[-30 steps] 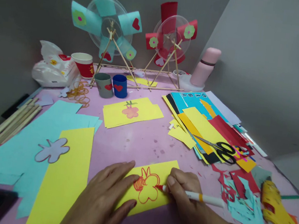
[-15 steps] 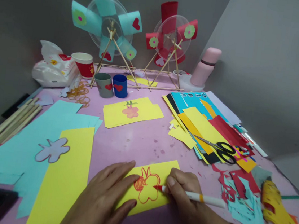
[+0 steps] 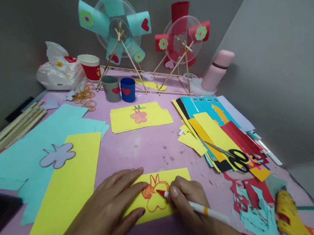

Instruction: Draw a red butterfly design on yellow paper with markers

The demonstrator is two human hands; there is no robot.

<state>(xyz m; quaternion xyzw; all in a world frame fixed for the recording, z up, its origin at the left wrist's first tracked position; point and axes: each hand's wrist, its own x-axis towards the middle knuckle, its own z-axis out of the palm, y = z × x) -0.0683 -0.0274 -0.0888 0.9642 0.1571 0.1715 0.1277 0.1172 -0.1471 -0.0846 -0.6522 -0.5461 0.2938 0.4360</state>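
My right hand (image 3: 189, 201) grips a white marker (image 3: 209, 212) with a red tip, which rests inside a butterfly outline. That red drawing (image 3: 156, 197) is on a yellow paper card (image 3: 180, 175); scribbled red strokes fill part of its left wing. Fingers apart, my left hand (image 3: 115, 200) lies flat on the card's left end. Left of this hand, a long yellow sheet (image 3: 72, 175) lies over light blue paper (image 3: 26, 158), with a pale purple butterfly cutout (image 3: 57, 155) on top. Farther back, other yellow cards (image 3: 157, 113) bear a coloured orange butterfly (image 3: 139, 116).
Black-handled scissors (image 3: 236, 157) lie on stacked coloured paper (image 3: 208, 120) at right, near paper scraps (image 3: 259, 217) and a yellow glue gun (image 3: 290, 217). Two paper windmills (image 3: 118, 32) stand behind small cups (image 3: 128, 90). A pink flask (image 3: 217, 71) stands back right; wooden sticks (image 3: 9, 126) lie left.
The marker tip has moved from the outline's right wing leftward and slightly up, towards the butterfly's middle. My left hand stays on the card. The whole view has shifted slightly.
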